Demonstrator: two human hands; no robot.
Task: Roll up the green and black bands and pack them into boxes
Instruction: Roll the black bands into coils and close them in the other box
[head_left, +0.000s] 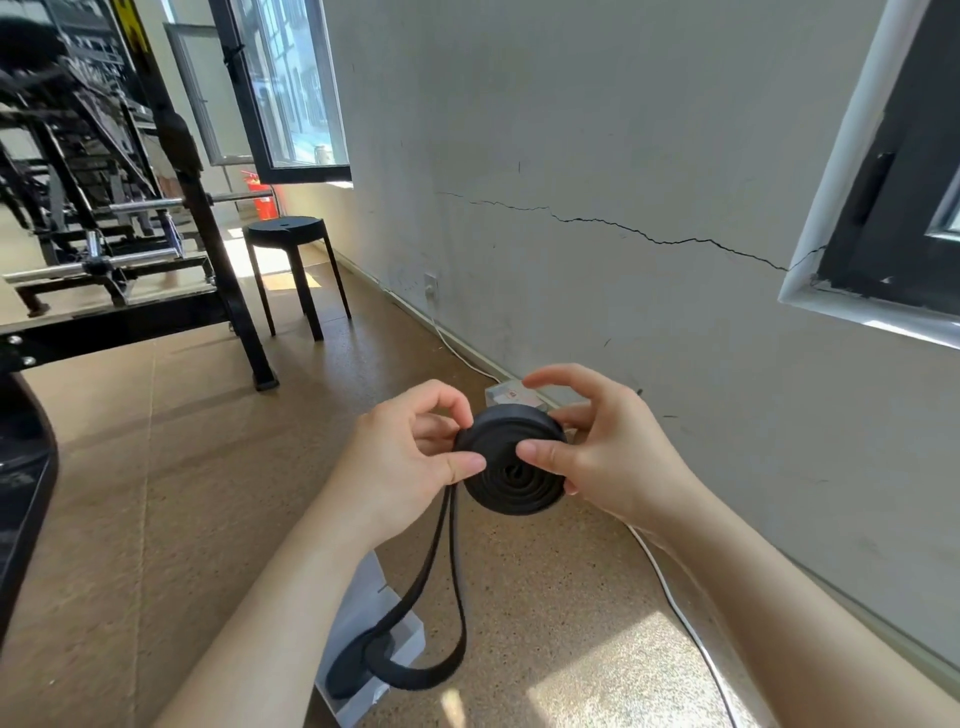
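Between both hands, black band.

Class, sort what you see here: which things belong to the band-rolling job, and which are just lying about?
Part of the job:
black band, partly coiled
left hand
right hand
white box on the floor

Just lying about:
black stool
white cable
red extinguisher
black metal frame

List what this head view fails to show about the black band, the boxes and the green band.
- Black band: rolled between left hand and right hand; thumbs cover part of the coil.
- White box: left forearm and band's loose loop hide its inside.
- Small box: mostly behind roll.
- Green band: not in frame.
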